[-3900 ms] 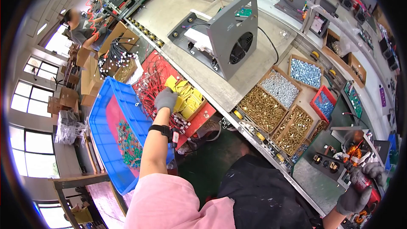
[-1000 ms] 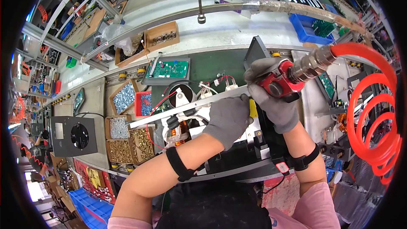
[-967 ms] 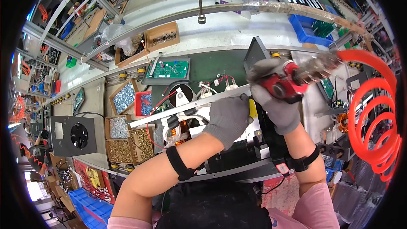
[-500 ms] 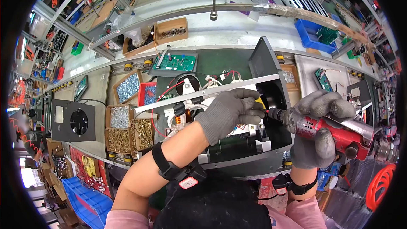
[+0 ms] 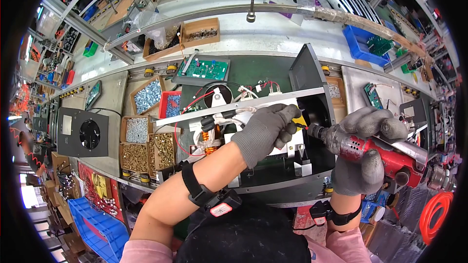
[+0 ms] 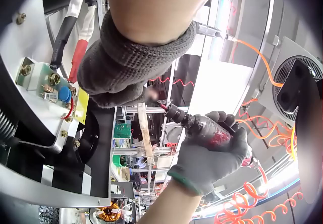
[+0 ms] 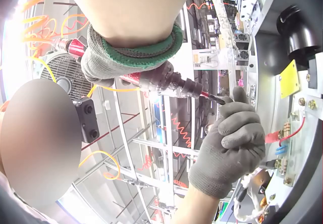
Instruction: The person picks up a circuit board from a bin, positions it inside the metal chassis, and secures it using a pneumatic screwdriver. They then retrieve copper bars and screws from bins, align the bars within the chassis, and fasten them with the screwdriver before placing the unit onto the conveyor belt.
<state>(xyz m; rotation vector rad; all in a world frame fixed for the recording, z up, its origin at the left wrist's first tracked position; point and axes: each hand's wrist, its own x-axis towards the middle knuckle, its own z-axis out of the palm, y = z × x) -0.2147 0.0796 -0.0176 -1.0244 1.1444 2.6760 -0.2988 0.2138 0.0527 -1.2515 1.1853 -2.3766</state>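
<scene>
My gloved right hand (image 5: 352, 178) grips a red air screwdriver (image 5: 392, 159), held level over the right side of an open dark metal case (image 5: 273, 183). The tool's slim bit (image 7: 214, 99) points left. At its dark end are the curled fingertips of my gloved left hand (image 5: 263, 132), which pinch the bit's tip; any small part between them is hidden. Beneath that hand, a yellow sheet (image 5: 300, 120) lies on a white panel inside the case. Also in the case are a copper coil (image 5: 208, 142) and, in the left wrist view, a small circuit board (image 6: 48, 83).
Left of the case stand trays of brass screws (image 5: 136, 158) and silver screws (image 5: 137, 130), and a red bin (image 5: 170, 103). A green circuit board (image 5: 207, 69) lies behind it. The case's upright panel (image 5: 308, 70) rises at back right. A red air hose (image 5: 435, 216) hangs at right.
Earlier my left hand was at a box of yellow pieces; since then it has come over the case. The screwdriver has swung round from pointing away to pointing left, its bit meeting my left fingertips.
</scene>
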